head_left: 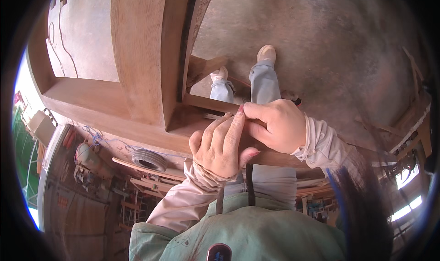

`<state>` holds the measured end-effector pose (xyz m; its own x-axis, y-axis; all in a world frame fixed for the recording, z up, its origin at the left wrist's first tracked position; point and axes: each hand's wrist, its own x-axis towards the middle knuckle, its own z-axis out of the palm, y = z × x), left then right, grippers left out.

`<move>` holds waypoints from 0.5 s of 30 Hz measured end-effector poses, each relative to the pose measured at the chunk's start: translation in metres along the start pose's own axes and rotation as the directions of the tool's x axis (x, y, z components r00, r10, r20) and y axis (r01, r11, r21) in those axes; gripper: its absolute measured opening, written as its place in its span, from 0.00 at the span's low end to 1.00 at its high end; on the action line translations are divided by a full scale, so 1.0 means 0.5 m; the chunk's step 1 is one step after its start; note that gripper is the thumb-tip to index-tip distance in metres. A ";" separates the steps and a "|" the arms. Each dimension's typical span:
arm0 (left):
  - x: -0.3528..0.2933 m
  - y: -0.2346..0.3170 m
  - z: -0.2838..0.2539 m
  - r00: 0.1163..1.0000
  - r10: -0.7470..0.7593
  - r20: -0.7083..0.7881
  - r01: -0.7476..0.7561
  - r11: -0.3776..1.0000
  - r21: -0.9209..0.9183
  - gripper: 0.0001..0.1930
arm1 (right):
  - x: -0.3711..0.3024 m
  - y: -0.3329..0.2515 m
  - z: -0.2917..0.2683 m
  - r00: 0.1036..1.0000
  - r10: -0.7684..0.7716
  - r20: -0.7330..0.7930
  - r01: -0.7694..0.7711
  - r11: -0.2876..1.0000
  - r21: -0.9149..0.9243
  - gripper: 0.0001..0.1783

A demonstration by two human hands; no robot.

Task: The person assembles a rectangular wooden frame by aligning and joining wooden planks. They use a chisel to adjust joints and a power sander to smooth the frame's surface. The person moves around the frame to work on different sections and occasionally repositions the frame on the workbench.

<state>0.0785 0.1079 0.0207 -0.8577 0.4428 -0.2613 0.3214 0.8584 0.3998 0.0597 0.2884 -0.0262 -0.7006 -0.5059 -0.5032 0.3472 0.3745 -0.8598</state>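
Note:
A brown wooden frame (85, 96) lies across in front of me, with a broad wooden post (140, 46) joined to its rail. My left hand (217, 144) rests on the rail, its fingers stretched out and its thumb apart. At the left index fingertip, my right hand (277, 126) has its fingers curled and pinched close together. Whatever the right fingers hold, if anything, is hidden. The two hands touch or nearly touch there. A narrow dark slot (211, 116) shows in the wood beside the left fingertips.
Beyond the rail are my shoes (266, 54) on the concrete floor (321, 46). A black tyre (149, 160) lies at the left near several wood strips (153, 183). Behind it stands a dusty machine (89, 154) with a blue cord (95, 135). Wood pieces (412, 119) lean at the right.

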 end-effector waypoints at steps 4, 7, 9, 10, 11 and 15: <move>-0.003 -0.002 -0.001 0.999 0.040 0.028 -0.041 0.999 0.018 0.32 | -0.010 0.003 0.006 0.996 -0.057 -0.074 0.060 0.997 0.046 0.14; 0.008 -0.007 -0.001 1.000 0.023 0.006 -0.023 0.999 0.030 0.33 | 0.013 -0.003 -0.005 0.998 -0.052 -0.042 0.053 0.999 0.012 0.14; 0.004 -0.002 -0.001 1.000 0.006 -0.002 -0.006 1.000 0.022 0.33 | 0.005 -0.002 -0.003 0.999 -0.034 -0.013 0.033 0.999 -0.020 0.14; -0.001 -0.002 -0.005 1.000 0.007 0.024 -0.007 1.000 0.008 0.33 | -0.006 0.002 0.006 0.999 -0.034 -0.028 0.034 0.999 -0.013 0.14; -0.002 -0.001 -0.005 1.000 0.013 0.026 -0.014 1.000 0.023 0.33 | -0.008 0.008 0.012 0.998 -0.051 -0.046 0.050 0.999 -0.007 0.14; 0.000 0.002 0.000 0.999 0.021 0.025 -0.022 0.999 0.040 0.33 | -0.002 0.002 0.003 0.997 -0.050 -0.053 0.051 0.999 0.012 0.15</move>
<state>0.0790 0.1090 0.0210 -0.8406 0.4668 -0.2747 0.3557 0.8582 0.3700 0.0617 0.2879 -0.0268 -0.7490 -0.4823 -0.4544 0.3188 0.3389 -0.8852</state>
